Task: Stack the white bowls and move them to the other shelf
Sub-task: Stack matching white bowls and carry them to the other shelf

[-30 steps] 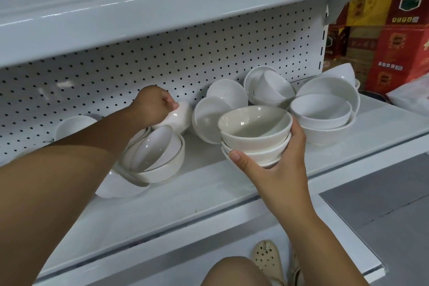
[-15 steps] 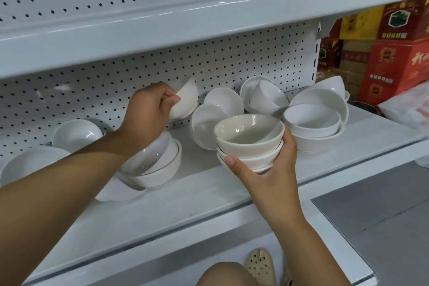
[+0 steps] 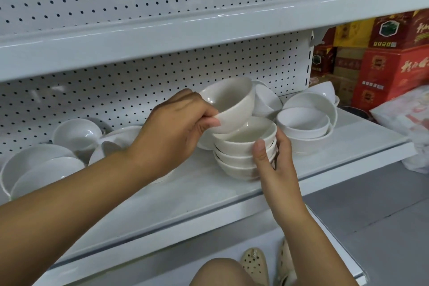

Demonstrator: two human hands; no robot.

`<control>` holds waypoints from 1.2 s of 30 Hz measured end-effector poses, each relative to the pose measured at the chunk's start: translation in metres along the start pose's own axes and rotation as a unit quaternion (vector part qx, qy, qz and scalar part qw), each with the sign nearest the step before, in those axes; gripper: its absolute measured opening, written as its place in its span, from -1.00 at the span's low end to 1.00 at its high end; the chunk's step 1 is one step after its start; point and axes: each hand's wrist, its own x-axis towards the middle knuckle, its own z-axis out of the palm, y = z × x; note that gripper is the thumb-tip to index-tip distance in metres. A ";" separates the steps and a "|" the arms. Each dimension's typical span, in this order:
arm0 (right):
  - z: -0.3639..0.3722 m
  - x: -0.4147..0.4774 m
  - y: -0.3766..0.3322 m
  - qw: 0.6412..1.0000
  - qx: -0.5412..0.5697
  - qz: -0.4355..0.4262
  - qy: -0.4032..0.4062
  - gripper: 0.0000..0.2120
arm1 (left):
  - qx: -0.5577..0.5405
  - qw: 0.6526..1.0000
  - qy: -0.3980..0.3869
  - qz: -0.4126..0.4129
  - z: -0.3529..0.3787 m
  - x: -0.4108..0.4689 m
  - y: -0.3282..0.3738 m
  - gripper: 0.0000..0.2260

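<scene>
My right hand [image 3: 274, 165] grips a stack of three white bowls [image 3: 241, 153] just above the white shelf [image 3: 209, 195]. My left hand [image 3: 176, 132] pinches the rim of another white bowl [image 3: 229, 102], tilted, its base touching the top bowl of the stack. More white bowls lie loose on the shelf: nested ones at the right [image 3: 306, 123], some on their sides at the left [image 3: 41, 169], one upright near the back [image 3: 77, 134].
An upper shelf [image 3: 209, 30] overhangs the bowls, with pegboard [image 3: 116, 90] behind. Red and yellow cartons [image 3: 392, 62] stand beyond the right end, and a white plastic bag [image 3: 408, 123] lies there. Grey floor and my sandalled feet [image 3: 255, 267] show below.
My left hand has carried its bowl rightward from the pegboard to just over the stack. The stack in my right hand has stayed near the same spot.
</scene>
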 end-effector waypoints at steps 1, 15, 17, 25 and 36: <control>0.000 0.000 0.000 1.000 0.000 -0.002 -0.003 -0.34 | -0.004 1.000 -0.008 0.010 0.001 0.002 0.003 -0.79; -0.013 0.005 0.007 0.999 0.006 0.023 -0.026 -0.42 | -0.047 0.995 -0.044 0.078 0.037 -0.002 -0.005 -0.85; -0.013 0.006 0.007 0.999 0.012 0.024 -0.028 -0.43 | -0.063 0.994 -0.051 0.074 0.039 -0.004 -0.007 -0.89; -0.014 0.007 0.006 0.999 0.017 0.024 -0.027 -0.41 | -0.108 0.992 -0.064 0.032 0.038 -0.006 -0.007 -0.90; -0.025 0.008 0.002 0.994 -0.016 0.007 -0.111 -0.12 | -0.293 0.822 0.040 -0.486 0.043 -0.018 0.058 -0.61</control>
